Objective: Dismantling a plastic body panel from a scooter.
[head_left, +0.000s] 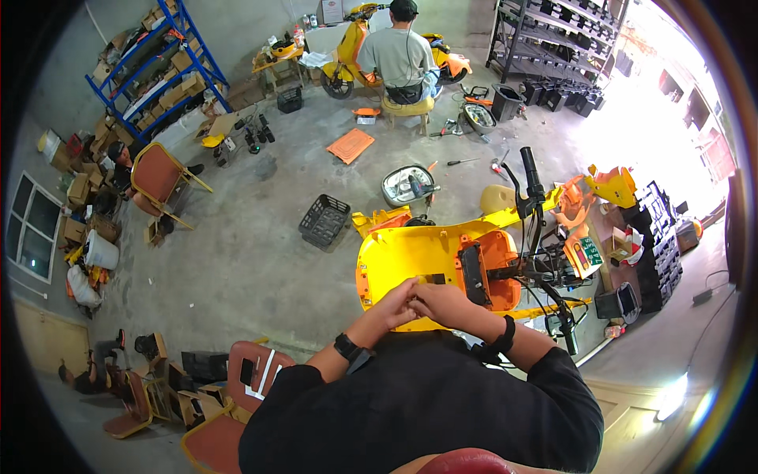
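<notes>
Steady with your left hand [399,304] and make the fine movements with your right hand [444,302]; that should serve you best, with little weight on the yellow body panel [407,249]. Your hands meet, fingers bent; whether they pinch anything small, I cannot tell. The panel spreads beneath and beyond them, contact unclear. At its right end sits an orange part [499,243], then the black handlebar [533,178], apart from your hands.
</notes>
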{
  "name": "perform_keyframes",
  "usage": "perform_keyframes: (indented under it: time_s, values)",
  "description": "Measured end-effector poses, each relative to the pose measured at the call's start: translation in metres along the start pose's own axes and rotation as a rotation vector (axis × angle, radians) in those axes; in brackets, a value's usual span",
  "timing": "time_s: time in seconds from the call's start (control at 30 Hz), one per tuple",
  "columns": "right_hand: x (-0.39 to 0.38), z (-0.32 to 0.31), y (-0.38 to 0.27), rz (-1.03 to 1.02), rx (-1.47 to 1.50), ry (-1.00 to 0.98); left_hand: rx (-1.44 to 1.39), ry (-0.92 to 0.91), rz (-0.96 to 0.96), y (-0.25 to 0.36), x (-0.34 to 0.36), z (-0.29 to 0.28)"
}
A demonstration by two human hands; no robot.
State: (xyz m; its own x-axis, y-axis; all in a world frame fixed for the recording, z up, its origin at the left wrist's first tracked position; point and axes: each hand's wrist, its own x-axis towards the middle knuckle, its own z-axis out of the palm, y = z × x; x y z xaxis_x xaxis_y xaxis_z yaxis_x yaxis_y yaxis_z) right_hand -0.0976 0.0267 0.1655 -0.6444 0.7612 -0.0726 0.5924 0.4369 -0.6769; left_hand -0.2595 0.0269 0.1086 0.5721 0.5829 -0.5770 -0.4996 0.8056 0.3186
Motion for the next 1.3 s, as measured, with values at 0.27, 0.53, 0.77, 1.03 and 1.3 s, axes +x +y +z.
perform_keyframes:
  time_s: [0.27, 0.53, 0.77, 1.03, 1.3]
  values:
    - [-0.021, -0.015, 0.028, 0.173, 0.089, 0.108, 0.041, -0.059, -0.049, -0.009, 0.010, -0.061]
    - [-0.015, -0.009, 0.015, 0.122, 0.304, 0.077, -0.007, -0.151, -0.137, -0.003, 0.009, -0.014]
    - [-0.022, -0.004, 0.010, 0.136, 0.087, 0.074, 0.066, -0.172, -0.165, -0.006, 0.002, -0.006]
    - [-0.047, -0.015, 0.089, 0.483, 0.288, 0.272, 0.139, -0.026, 0.066, 0.012, -0.018, -0.040]
    - [-0.106, 0.024, 0.172, 0.809, 0.226, 0.464, 0.108, 0.085, 0.204, 0.014, -0.017, -0.059]
